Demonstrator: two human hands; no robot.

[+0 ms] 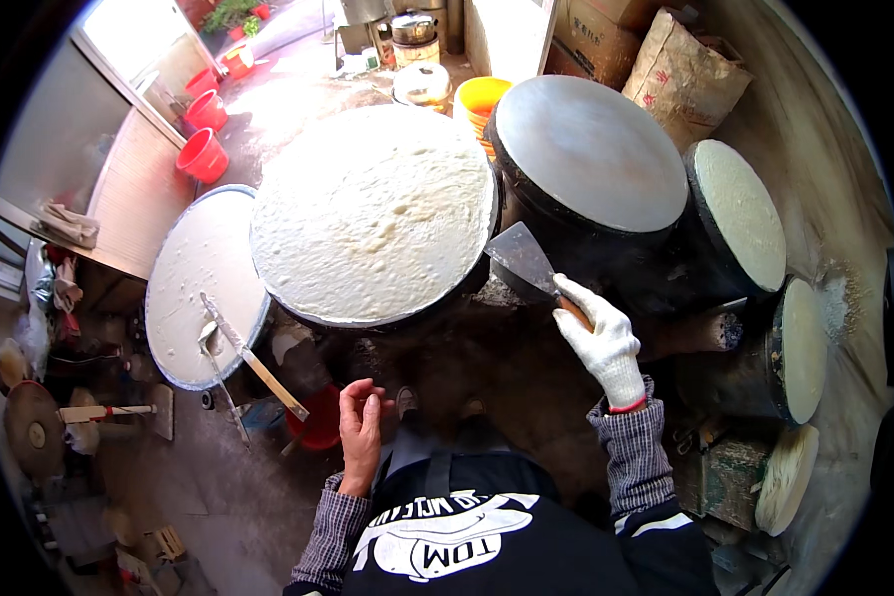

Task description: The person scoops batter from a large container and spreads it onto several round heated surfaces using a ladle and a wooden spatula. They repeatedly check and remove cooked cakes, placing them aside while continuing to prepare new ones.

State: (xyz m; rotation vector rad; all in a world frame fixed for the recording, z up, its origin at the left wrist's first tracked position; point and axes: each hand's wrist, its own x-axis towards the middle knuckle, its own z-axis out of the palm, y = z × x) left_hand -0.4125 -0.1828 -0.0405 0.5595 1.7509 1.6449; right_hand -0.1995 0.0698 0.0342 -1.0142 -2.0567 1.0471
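Observation:
My right hand (603, 339), in a white knitted glove, grips the wooden handle of a wide metal scraper (523, 257). The blade's tip is close to the right rim of a round griddle covered by a pale, bubbled sheet of batter (372, 223). Bare and loosely curled, my left hand (360, 428) holds nothing in front of my body. A basin of white batter (194, 261) stands at the left. Across its rim lean a batter-coated wooden-handled paddle (272, 381) and a metal ladle (227, 398). Right of the middle is a bare grey griddle (592, 153) on a dark drum.
Two more batter-covered griddles (741, 216) (803, 350) curve down the right side. Below them lies a stack of thin pancakes (788, 480). A red bucket (319, 417) sits beyond my left hand. Orange buckets (480, 100) and a paper sack (685, 74) stand behind the griddles.

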